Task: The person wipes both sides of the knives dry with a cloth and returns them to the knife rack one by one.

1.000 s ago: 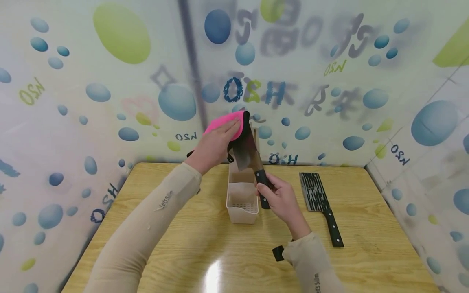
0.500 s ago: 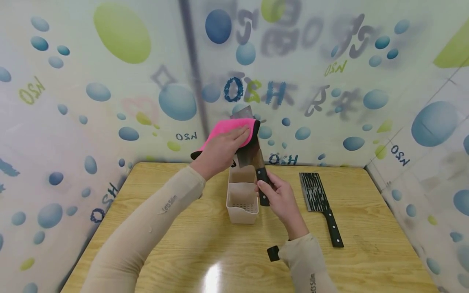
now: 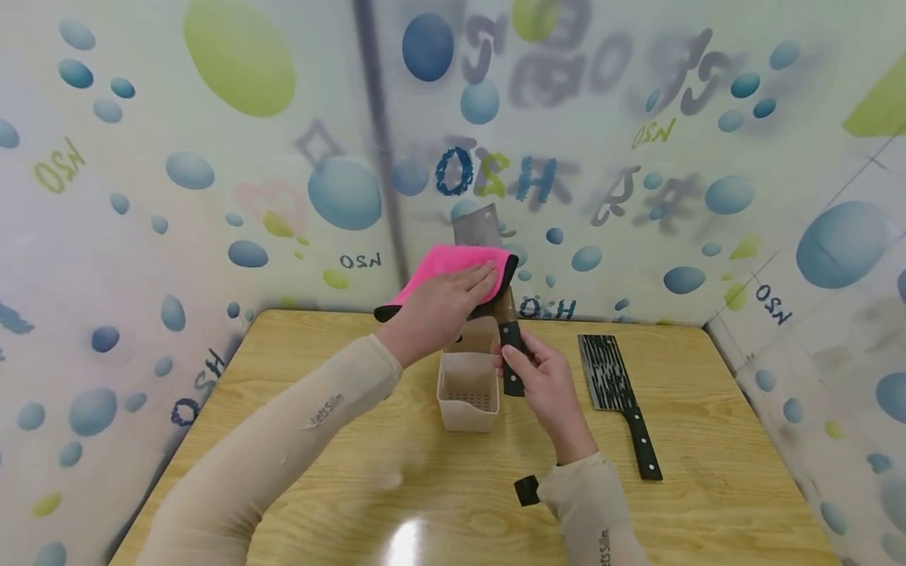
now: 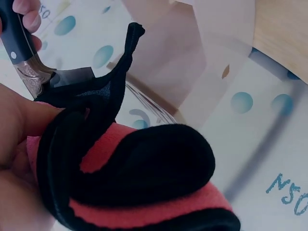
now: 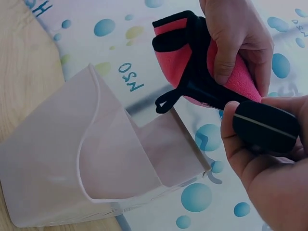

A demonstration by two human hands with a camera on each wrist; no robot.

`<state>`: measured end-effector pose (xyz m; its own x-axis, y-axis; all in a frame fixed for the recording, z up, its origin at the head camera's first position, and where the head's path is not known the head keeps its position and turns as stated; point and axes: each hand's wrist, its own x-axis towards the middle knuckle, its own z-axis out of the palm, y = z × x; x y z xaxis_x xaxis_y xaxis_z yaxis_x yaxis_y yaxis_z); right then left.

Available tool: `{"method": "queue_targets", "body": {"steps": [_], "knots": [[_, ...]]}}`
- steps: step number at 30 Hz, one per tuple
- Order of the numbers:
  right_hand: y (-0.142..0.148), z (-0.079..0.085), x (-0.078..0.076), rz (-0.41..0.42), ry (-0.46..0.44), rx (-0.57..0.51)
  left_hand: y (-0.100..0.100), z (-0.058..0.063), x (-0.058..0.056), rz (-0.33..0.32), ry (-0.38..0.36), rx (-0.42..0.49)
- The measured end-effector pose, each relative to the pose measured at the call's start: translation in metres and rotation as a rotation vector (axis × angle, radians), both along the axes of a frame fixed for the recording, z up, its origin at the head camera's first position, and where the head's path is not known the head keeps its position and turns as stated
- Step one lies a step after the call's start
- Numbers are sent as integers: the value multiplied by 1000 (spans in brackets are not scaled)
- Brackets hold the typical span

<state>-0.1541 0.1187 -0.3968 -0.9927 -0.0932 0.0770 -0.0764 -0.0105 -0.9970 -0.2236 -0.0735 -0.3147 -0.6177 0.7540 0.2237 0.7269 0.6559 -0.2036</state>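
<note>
My right hand [image 3: 550,387] grips the black handle of a kitchen cleaver [image 3: 478,228], its blade pointing up and away. A pink cloth [image 3: 453,263] with black edging lies folded over the middle of the blade. My left hand [image 3: 437,314] pinches the cloth against the blade, fingers flat on top and thumb underneath, as the right wrist view shows. The blade's far end, with a small hole, sticks out beyond the cloth. In the left wrist view a patterned metal collar [image 4: 34,74] joins the handle and blade. Most of the blade's middle is hidden.
A pale beige knife holder [image 3: 469,415] with compartments stands on the wooden table [image 3: 354,487], below the held cleaver. To the right lies another cleaver [image 3: 609,376] with a black-streaked blade and black handle. Patterned sheeting [image 3: 609,157] rises behind the table and at both sides.
My left hand and the pink cloth have slid down the blade towards the handle and to the right. The blade's far end has come into view. My right hand has barely moved.
</note>
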Motion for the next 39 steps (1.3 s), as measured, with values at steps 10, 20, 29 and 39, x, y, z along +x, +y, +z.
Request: {"method": "queue_targets", "body": {"steps": [10,20,29,39], "knots": [[-4,3,-2,-14,30,-21,-8,-4,4,10,-8,-5],[-3,7,-1,-67,16,-72,-10,-10,12,25,12,-14],[-1,8,-1,-60,3,-75,-11,-14,14,44,6,-11],[-3,7,-1,-12,25,-49,-20,-10,8,64,31,61]]}}
